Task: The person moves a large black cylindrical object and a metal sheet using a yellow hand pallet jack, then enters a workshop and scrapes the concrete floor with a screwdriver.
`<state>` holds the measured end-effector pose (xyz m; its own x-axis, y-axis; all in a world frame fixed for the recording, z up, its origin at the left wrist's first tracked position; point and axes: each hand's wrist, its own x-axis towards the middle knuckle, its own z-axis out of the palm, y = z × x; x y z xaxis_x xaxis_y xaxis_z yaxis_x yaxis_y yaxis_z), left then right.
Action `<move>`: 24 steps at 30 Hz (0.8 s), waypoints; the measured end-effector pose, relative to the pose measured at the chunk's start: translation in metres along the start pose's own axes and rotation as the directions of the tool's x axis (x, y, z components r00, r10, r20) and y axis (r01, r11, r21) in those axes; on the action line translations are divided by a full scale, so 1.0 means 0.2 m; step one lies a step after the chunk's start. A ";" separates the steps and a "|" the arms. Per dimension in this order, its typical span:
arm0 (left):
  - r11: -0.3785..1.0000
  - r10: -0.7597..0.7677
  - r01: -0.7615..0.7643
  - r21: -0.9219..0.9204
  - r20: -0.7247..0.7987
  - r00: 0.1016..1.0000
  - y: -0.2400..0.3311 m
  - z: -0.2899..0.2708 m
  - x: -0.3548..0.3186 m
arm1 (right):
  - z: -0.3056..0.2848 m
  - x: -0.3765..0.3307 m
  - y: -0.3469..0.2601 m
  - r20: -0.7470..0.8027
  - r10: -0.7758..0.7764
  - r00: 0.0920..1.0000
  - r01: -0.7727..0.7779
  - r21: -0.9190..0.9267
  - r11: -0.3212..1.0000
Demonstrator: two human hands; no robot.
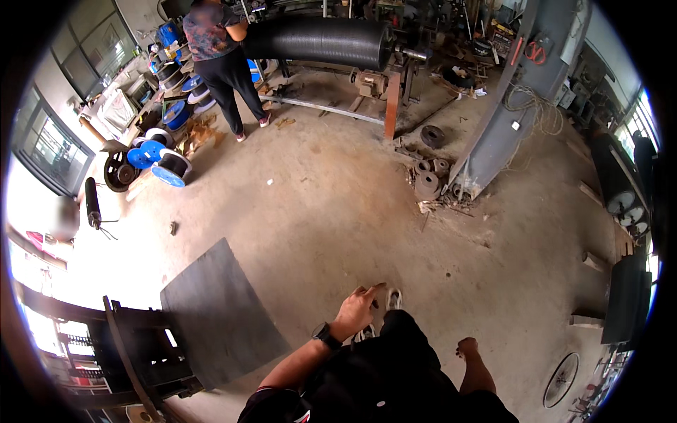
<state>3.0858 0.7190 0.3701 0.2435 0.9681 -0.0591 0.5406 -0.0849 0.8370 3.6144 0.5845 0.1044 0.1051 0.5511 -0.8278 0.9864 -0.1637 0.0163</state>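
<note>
My left hand (357, 310) is in front of my body, above the floor and near my shoes (394, 299). A finger stretches out to the right and no object shows in the hand. A dark watch (326, 335) is on that wrist. At my right side hangs my right hand (467, 346), its fingers curled in, with nothing visible in them. Neither hand touches anything that I can see. To the left of my left arm lies a large flat dark sheet (222, 314), beside dark metal machinery (134, 345).
Another person (218, 60) stands at a long black roller (317, 42) on a metal frame. Blue-flanged spools (169, 169) lie at the left. A grey steel column (511, 106) rises at the right, with metal rings (427, 185) by its base. A spoked wheel (561, 381) lies at the lower right.
</note>
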 end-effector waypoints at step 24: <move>0.743 -0.670 0.648 0.168 0.212 0.712 -1.38 -0.54 0.72 | -2.61 0.98 -2.05 -0.690 -0.341 0.639 0.619 0.198 0.760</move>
<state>2.8838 0.9067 0.1889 -0.0175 0.6958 -0.7180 0.6949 0.5248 0.4916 3.2959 1.1865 0.2274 -0.1815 0.9723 -0.1474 0.7895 0.0547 -0.6113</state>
